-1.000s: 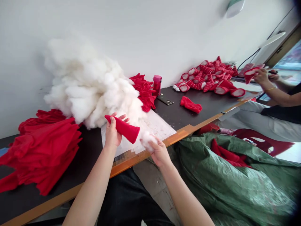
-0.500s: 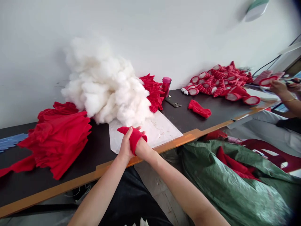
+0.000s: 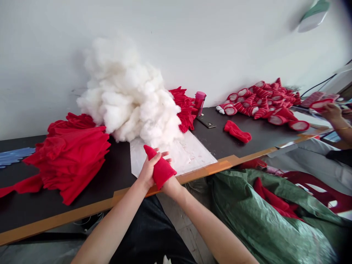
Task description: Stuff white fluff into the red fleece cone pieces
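Note:
A red fabric cone (image 3: 161,169) covers my right hand (image 3: 171,186), whose fingers are hidden inside it. My left hand (image 3: 148,169) grips the cone from the left, with its thumb on top and fingertips showing beyond the far side. The cone's pointed tip aims away from me, toward a large heap of white fluffy stuffing (image 3: 137,102). Beneath the stuffing lies a white sheet (image 3: 192,152) on the dark table. Left of it is a pile of red fabric pieces (image 3: 74,157); another red pile (image 3: 185,108) sits behind the stuffing's right side.
A phone (image 3: 206,122), a pink bottle (image 3: 200,102) and a red piece (image 3: 237,132) lie or stand to the right. Stuffed red cones (image 3: 261,99) are heaped farther back. A green sack (image 3: 247,209) is below the table edge. Another person's hand (image 3: 331,111) holds a red piece.
The red cone has turned, so its open rim no longer faces me and its tip points farther forward. My left hand still grips it. The view has shifted slightly.

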Demonstrator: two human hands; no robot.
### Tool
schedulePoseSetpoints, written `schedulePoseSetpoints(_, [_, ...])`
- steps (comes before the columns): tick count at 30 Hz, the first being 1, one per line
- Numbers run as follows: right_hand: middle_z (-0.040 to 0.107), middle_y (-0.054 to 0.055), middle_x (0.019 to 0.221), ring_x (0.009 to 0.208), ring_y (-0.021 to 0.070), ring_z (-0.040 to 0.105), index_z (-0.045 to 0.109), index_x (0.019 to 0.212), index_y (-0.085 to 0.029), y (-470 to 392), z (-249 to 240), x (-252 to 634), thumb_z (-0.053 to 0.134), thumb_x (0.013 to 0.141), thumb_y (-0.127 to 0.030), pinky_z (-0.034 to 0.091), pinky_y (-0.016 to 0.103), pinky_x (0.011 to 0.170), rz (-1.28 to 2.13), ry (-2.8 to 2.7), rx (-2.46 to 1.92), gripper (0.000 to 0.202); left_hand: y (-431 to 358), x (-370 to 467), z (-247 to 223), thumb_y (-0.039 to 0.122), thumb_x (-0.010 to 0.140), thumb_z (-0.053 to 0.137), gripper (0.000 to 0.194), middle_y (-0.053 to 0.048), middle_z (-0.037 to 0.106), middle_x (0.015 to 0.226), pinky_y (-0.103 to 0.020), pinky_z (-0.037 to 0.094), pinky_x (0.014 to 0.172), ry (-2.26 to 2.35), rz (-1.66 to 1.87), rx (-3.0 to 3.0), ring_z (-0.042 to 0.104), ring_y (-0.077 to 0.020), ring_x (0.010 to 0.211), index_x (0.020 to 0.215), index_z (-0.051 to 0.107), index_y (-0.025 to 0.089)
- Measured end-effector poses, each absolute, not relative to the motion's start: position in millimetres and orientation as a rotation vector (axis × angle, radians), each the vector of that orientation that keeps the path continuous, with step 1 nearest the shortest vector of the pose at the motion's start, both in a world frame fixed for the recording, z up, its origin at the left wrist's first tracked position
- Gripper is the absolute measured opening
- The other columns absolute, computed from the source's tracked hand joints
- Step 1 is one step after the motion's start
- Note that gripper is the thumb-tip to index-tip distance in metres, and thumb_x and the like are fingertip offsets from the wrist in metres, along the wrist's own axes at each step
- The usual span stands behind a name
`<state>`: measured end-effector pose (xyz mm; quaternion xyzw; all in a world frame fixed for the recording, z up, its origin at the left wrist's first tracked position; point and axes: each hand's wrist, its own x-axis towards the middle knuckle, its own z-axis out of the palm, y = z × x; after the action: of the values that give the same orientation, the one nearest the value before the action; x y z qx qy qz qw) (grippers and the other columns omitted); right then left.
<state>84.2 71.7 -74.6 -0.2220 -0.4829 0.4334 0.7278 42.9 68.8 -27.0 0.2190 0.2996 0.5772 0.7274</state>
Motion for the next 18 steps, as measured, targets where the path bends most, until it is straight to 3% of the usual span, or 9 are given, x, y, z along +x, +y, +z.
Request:
schedulePoseSetpoints(1, [0.066,-0.002,0.114,0.135,0.0131,0.045,0.066,0.108,-0.035,79.2,-72.2,73.4,0.055,0.087,-0.023,0.037,0.041,0.113,1.019,-0.878,-0.219,0.026,65.9,43.5,-26.2,0.025,0.077,0.077,0.046,-0.010,0.069,0.107,-0.044,0.060,0.071,0.669,1.251,0.506,0.071,-0.0267,0.084,0.113,0.048,0.023])
schedulePoseSetpoints(2, [0.068,0.000,0.111,0.133,0.0140,0.048,0.068,0.104,-0.034,85.0,-68.4,65.7,0.057,0.086,-0.021,0.041,0.041,0.111,1.126,-0.504,0.259,0.025,64.2,43.6,-25.1,0.023,0.076,0.078,0.048,-0.011,0.069,0.104,-0.046,0.060,0.072,0.677,1.240,0.518,0.071,-0.0280,0.085,0.113,0.047,0.022])
schedulePoseSetpoints(4, [0.069,0.003,0.106,0.128,0.0218,0.053,0.070,0.103,-0.034,90.4,-58.5,62.2,0.062,0.082,-0.023,0.048,0.050,0.104,1.359,0.152,1.104,0.025,65.2,42.3,-22.7,0.022,0.076,0.078,0.048,-0.011,0.070,0.102,-0.049,0.060,0.074,0.671,1.228,0.532,0.071,-0.0295,0.086,0.113,0.047,0.021])
schedulePoseSetpoints(6, [0.069,0.005,0.106,0.125,0.0261,0.056,0.070,0.108,-0.034,89.0,-49.0,71.4,0.064,0.081,-0.027,0.051,0.054,0.098,1.488,0.568,1.609,0.028,71.5,39.0,-20.9,0.027,0.081,0.075,0.039,-0.012,0.071,0.101,-0.046,0.060,0.074,0.643,1.227,0.535,0.071,-0.0289,0.086,0.110,0.050,0.019])
schedulePoseSetpoints(9, [0.069,0.007,0.110,0.125,0.0260,0.056,0.068,0.114,-0.033,82.8,-41.5,89.9,0.064,0.083,-0.032,0.052,0.054,0.097,1.542,0.811,1.940,0.032,86.1,31.9,-20.8,0.033,0.091,0.062,0.019,-0.010,0.071,0.091,-0.038,0.060,0.073,0.643,1.279,0.437,0.071,-0.0240,0.080,0.095,0.055,0.016])
schedulePoseSetpoints(13, [0.068,0.008,0.114,0.127,0.0256,0.055,0.068,0.116,-0.032,78.4,-42.8,95.0,0.063,0.085,-0.034,0.051,0.054,0.099,1.418,1.087,2.423,0.031,95.3,25.0,-23.3,0.029,0.093,0.058,0.013,-0.008,0.070,0.085,-0.035,0.060,0.074,0.700,1.330,0.324,0.071,-0.0211,0.075,0.088,0.054,0.017])
schedulePoseSetpoints(15, [0.067,0.009,0.115,0.128,0.0255,0.054,0.068,0.116,-0.030,77.9,-45.2,90.1,0.063,0.086,-0.034,0.049,0.054,0.100,1.235,1.259,2.745,0.031,91.0,25.6,-24.3,0.030,0.090,0.063,0.018,-0.009,0.071,0.094,-0.037,0.060,0.071,0.713,1.308,0.399,0.071,-0.0236,0.076,0.097,0.054,0.018])
schedulePoseSetpoints(18, [0.067,0.010,0.116,0.128,0.0253,0.054,0.068,0.116,-0.029,79.4,-49.0,77.3,0.062,0.087,-0.034,0.048,0.054,0.100,1.053,1.369,2.956,0.030,79.8,29.9,-25.5,0.030,0.083,0.072,0.041,-0.014,0.069,0.109,-0.042,0.059,0.070,0.715,1.211,0.525,0.072,-0.0284,0.081,0.115,0.048,0.020])
